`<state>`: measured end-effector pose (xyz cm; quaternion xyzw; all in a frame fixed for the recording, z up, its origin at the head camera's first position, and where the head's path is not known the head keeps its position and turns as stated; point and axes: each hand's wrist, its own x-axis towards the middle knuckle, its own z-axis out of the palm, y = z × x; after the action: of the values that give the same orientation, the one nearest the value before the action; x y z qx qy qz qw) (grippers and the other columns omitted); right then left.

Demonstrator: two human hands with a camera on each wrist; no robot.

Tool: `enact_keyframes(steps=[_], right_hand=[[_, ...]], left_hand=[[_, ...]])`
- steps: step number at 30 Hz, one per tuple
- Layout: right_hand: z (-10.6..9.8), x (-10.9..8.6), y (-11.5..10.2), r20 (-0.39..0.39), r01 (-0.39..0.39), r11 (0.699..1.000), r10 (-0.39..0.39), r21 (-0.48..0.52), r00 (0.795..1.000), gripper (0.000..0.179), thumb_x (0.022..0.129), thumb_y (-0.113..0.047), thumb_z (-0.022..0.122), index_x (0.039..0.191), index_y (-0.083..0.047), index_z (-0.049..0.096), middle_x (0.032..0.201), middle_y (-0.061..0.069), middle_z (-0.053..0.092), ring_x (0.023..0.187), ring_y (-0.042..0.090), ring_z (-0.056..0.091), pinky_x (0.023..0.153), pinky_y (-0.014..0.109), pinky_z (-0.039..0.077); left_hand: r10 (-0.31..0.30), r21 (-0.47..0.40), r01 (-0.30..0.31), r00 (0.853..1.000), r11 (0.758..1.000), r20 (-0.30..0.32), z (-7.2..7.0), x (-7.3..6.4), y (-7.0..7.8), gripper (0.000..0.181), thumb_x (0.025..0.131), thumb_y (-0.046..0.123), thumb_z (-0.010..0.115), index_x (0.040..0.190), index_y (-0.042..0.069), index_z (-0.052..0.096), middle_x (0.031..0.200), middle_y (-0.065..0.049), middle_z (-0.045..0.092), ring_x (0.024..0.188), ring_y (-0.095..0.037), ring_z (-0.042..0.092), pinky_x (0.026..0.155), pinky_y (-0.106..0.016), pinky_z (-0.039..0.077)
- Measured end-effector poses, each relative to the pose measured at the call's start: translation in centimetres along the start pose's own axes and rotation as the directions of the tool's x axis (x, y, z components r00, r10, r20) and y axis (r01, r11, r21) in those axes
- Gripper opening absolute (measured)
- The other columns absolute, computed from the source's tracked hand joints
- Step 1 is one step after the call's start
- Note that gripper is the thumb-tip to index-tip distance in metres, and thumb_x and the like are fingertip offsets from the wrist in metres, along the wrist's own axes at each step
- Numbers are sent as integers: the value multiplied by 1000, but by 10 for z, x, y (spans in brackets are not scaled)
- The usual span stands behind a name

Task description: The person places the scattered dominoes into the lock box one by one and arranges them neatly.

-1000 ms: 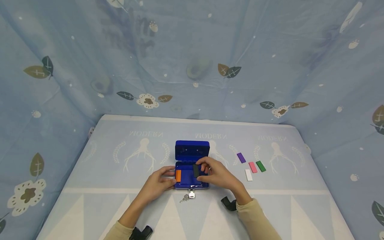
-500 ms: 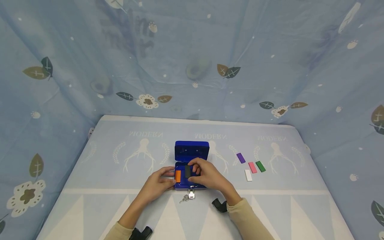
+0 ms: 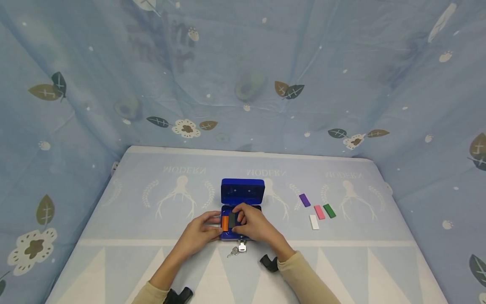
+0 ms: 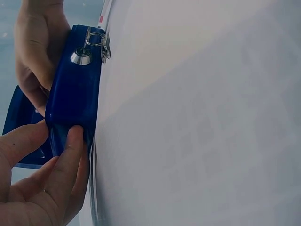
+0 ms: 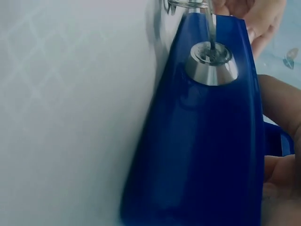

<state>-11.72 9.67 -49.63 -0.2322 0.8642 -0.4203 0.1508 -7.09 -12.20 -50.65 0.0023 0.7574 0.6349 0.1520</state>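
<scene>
A blue metal cash box [image 3: 232, 237] stands on the table with its lid [image 3: 243, 192] raised. My left hand [image 3: 199, 232] holds its left side; in the left wrist view the thumb is at the rim and fingers [image 4: 71, 146] lie on the outer wall. Inside, an orange block [image 3: 225, 223] lies along the left wall. Between thumb and fingers my right hand [image 3: 254, 223] pinches a black block [image 3: 232, 220], right beside the orange one. The right wrist view shows the front wall and lock cylinder [image 5: 211, 63], with the blocks hidden.
Keys [image 3: 233, 252] hang from the lock at the box's front. To the right lie a purple block [image 3: 305, 200], a pink block [image 3: 319, 212], a green block [image 3: 329, 210] and a white block [image 3: 314, 222]. A patterned blue curtain [image 3: 243, 76] surrounds the table.
My right hand has moved left inside the box, bringing the black block from the right part over to the orange block. The left hand has stayed at the box's side.
</scene>
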Motion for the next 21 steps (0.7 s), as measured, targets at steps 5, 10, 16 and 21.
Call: enact_keyframes(steps=[5,10,16,21], right_hand=[[6,2,-1,-3,0,995,-1,-96,1000,44,79,-9,85,115,-2,62,84,1,59,73,10,53,67,25,49],[8,3,-1,-1,-23,989,23,-148,1000,44,79,-9,86,114,-2,61,84,0,58,74,11,53,67,24,48],[9,4,0,-5,-41,987,41,-156,999,44,79,-8,85,115,-2,61,84,-1,57,74,11,53,67,25,49],[10,4,-1,2,-48,983,49,-176,999,44,79,-9,85,115,-2,61,84,-2,56,75,11,52,69,27,48]], left_hand=[[-1,-17,1,1000,1000,1,0,0,0,53,89,4,73,138,-1,54,124,-21,62,98,-28,70,76,-31,61],[-6,-22,6,1000,1000,1,1,0,-1,53,89,4,74,138,-1,54,124,-21,62,99,-28,70,76,-31,61],[-4,-20,4,1000,1000,0,1,1,-2,53,89,4,74,138,0,55,124,-20,63,98,-28,70,75,-31,61],[2,-23,-2,1000,1000,5,1,2,-3,53,89,4,74,139,0,54,124,-21,63,98,-28,70,75,-31,61]])
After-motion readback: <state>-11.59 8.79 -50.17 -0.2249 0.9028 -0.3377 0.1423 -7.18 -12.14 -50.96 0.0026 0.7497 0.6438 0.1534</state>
